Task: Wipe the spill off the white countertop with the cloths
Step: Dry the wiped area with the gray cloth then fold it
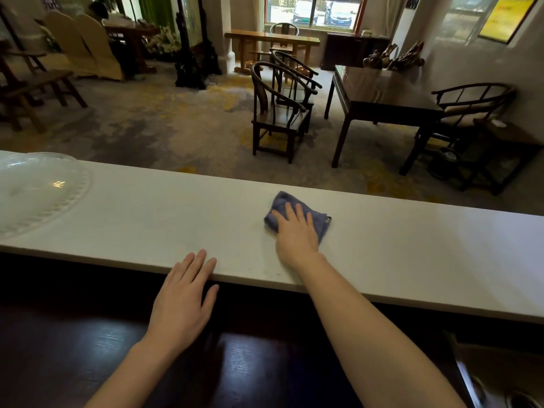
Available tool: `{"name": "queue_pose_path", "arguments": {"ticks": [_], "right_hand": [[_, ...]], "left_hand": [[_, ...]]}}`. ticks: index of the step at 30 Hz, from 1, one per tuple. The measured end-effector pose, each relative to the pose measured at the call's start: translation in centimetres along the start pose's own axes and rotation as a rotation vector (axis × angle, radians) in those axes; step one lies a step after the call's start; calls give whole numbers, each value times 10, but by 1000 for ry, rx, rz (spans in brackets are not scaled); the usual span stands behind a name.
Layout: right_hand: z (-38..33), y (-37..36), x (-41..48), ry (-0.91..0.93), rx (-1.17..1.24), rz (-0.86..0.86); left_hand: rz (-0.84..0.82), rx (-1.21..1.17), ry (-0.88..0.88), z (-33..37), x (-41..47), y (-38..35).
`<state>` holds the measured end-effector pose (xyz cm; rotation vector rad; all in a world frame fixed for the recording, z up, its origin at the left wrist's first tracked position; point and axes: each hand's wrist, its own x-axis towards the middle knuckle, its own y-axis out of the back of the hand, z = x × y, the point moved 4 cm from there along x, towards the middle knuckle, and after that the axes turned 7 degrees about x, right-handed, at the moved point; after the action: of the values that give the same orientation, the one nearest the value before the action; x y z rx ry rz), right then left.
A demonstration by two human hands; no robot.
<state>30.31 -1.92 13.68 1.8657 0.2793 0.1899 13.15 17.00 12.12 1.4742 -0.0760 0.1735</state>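
Observation:
A folded blue cloth lies on the white countertop, near its middle. My right hand rests flat on top of the cloth with fingers spread, pressing it onto the surface. At the near edge of the countertop, my left hand lies palm down and holds nothing; only its fingertips reach the white surface. I cannot make out a spill on the white surface. Only one cloth is in view.
A clear glass dish sits on the countertop's far left end. A dark wooden lower counter runs below the near edge. Beyond the countertop are carpet, wooden chairs and a dark table.

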Motion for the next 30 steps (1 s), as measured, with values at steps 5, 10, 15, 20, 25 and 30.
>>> {"name": "queue_pose_path", "arguments": {"ticks": [5, 10, 15, 20, 25, 30], "right_hand": [[77, 26, 0, -209, -34, 79], [149, 48, -23, -366, -80, 164], [182, 57, -37, -461, -29, 150], [159, 46, -19, -473, 28, 202], [113, 30, 8, -371, 77, 188], [41, 7, 29, -149, 108, 100]], "left_hand": [[-7, -2, -2, 0, 0, 1], [-9, -18, -6, 1, 0, 2], [-9, -30, -16, 0, 0, 1], [-8, -26, -21, -1, 1, 0], [-19, -29, -26, -1, 1, 0], [-26, -49, -26, -1, 1, 1]]}}
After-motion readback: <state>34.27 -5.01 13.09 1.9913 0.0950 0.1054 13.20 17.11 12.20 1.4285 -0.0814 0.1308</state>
